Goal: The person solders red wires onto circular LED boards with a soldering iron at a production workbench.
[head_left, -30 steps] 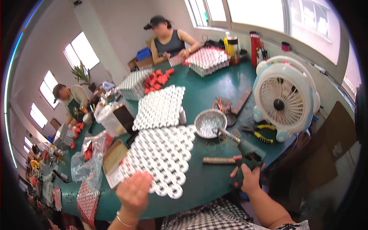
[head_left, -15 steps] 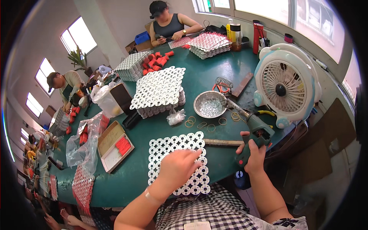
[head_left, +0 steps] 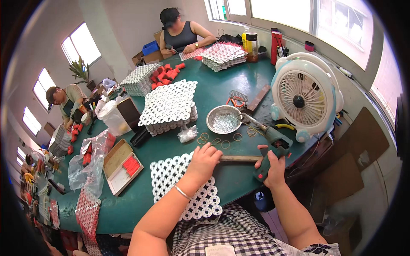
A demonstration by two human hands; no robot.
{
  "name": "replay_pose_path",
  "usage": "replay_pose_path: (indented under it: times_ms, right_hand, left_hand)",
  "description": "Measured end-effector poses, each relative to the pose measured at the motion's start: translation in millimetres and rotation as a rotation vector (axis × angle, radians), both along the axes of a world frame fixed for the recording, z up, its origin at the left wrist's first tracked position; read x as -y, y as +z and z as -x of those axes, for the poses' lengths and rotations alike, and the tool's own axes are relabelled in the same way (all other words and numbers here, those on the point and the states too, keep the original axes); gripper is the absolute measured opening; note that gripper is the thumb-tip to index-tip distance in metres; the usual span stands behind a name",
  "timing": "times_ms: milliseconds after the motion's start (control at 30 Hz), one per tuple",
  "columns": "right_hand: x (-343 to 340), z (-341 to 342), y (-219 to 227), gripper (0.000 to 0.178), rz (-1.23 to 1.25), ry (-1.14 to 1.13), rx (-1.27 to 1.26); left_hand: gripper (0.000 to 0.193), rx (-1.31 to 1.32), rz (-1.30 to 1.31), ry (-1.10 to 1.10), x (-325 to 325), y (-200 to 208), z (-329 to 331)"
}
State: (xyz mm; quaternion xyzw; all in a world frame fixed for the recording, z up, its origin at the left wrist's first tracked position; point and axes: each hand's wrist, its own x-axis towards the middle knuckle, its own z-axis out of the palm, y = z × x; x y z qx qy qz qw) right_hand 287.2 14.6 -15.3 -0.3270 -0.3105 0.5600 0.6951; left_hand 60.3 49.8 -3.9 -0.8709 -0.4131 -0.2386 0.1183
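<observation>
My left hand [head_left: 202, 162] lies flat on a white sheet of joined rings [head_left: 181, 185] at the near edge of the green table [head_left: 230, 87]. My right hand [head_left: 273, 168] grips the handle of a dark green electric screwdriver [head_left: 269, 147] that rests on the table beside a flat wooden stick [head_left: 239, 158]. Just beyond sit a metal bowl of small parts [head_left: 224, 119], several loose rubber bands [head_left: 218, 138] and a small clear bag [head_left: 187, 134].
A stack of white ring sheets [head_left: 168, 106] stands mid-table, more stacks [head_left: 223, 54] farther back, red pieces [head_left: 167, 74] beside them. A white desk fan [head_left: 305, 96] is at right. An open box with red parts [head_left: 123, 165] lies left. One person sits at the far side, another at left.
My view has dropped closer to the table. My left hand has slid right across the ring sheet and pulled it nearer. My right hand has closed on the screwdriver.
</observation>
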Motion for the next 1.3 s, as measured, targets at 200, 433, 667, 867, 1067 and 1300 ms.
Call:
replay_pose_path:
  times_ms: [200, 433, 667, 867, 1067, 1300]
  right_hand:
    - [-1.7, 6.9, 3.5, 0.032, -0.013, -0.009, 0.096]
    - [1.4, 6.2, 3.5, 0.037, -0.003, -0.040, 0.013]
    - [0.3, 9.9, 4.0, 0.036, -0.029, 0.019, 0.029]
    - [2.1, 7.3, 1.0, 0.036, -0.005, -0.011, 0.047]
    - [2.8, 5.6, 1.9, 0.035, -0.021, -0.043, 0.029]
    - [2.2, 5.9, 3.2, 0.034, 0.015, 0.008, 0.081]
  left_hand:
    - [0.015, -0.264, 0.022, -0.005, -10.9, 15.2, -1.8]
    - [0.016, -0.173, -0.085, 0.014, -12.2, 23.8, -3.5]
    - [0.024, -0.079, 0.092, 0.053, 31.9, 0.1, 19.9]
    - [0.043, -0.016, 0.286, 0.076, 56.4, 12.6, 36.4]
    - [0.071, -0.269, 0.564, 0.228, 111.0, 14.4, 88.1]
    - [0.073, -0.233, 0.497, 0.236, 113.2, -1.1, 94.4]
